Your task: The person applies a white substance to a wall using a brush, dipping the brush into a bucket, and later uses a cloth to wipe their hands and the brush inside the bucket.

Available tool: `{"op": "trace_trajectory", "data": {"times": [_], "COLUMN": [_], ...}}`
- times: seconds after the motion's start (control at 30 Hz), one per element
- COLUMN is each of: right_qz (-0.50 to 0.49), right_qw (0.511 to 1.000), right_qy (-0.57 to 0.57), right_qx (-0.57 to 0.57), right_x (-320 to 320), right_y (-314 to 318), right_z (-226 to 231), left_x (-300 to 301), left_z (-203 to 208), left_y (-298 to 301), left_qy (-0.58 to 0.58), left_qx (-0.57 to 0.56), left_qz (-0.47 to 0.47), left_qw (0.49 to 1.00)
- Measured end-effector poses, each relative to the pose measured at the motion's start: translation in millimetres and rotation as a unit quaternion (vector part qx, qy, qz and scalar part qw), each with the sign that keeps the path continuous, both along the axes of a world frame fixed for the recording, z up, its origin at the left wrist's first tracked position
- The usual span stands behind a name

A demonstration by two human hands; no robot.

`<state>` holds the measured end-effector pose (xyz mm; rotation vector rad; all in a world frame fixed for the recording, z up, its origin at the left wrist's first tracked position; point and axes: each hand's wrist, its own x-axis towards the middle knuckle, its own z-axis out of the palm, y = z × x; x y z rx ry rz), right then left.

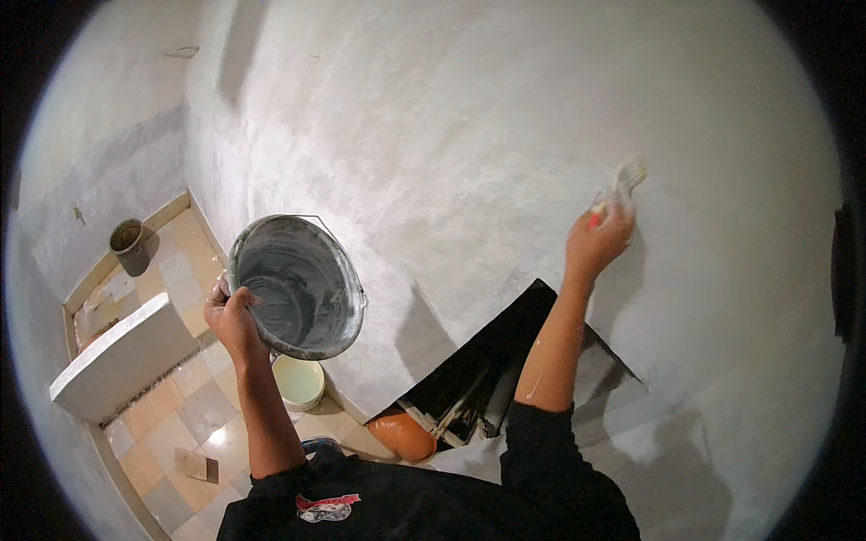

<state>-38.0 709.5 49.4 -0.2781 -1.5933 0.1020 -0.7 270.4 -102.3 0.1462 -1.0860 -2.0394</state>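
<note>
My left hand (pixel 236 323) is closed on the rim of a dark bucket (pixel 307 288), which hangs tilted so that its inside faces me. Pale grey smears coat the inner wall of the bucket, and its wire handle stands off the far rim. Up on the right, my right hand (pixel 603 231) grips a paintbrush (pixel 629 176) with a red part on its handle. The pale bristles point up and lie at or very near the whitish wall (pixel 469 162); actual contact I cannot tell. Hand and brush are slightly blurred. White drips mark my right forearm.
A dark recess (pixel 478 379) with sticks opens low in the wall, an orange rounded object (pixel 403 437) beside it. Below my bucket stands a pale pail (pixel 299 382). A low white partition (pixel 126 361) crosses the tiled floor at left; a dark small bucket (pixel 131 248) stands beyond.
</note>
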Motion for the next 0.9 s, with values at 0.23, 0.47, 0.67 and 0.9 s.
{"op": "trace_trajectory", "data": {"times": [0.23,0.47,0.67,0.9], "right_qz": [0.191,0.252,0.106,0.132], "right_qw": [0.909,0.928,0.994,0.949], "right_qy": [-0.371,-0.209,-0.017,-0.279], "right_qx": [0.017,-0.177,0.029,0.067], "right_x": [-5.5,23.5,56.1,18.1], "right_y": [-96.0,-17.3,-31.0,-100.3], "right_z": [-159.6,-97.3,-27.8,-129.1], "left_x": [-1.2,-6.8,-4.8,-10.5], "left_z": [-0.3,3.4,9.2,-0.1], "left_y": [-19.2,-17.8,-20.4,-27.3], "left_qy": [-0.02,-0.035,-0.04,-0.073], "left_qx": [-0.027,0.003,-0.031,-0.037], "left_qz": [0.035,-0.033,-0.022,-0.019], "left_qw": [0.999,0.999,0.998,0.997]}}
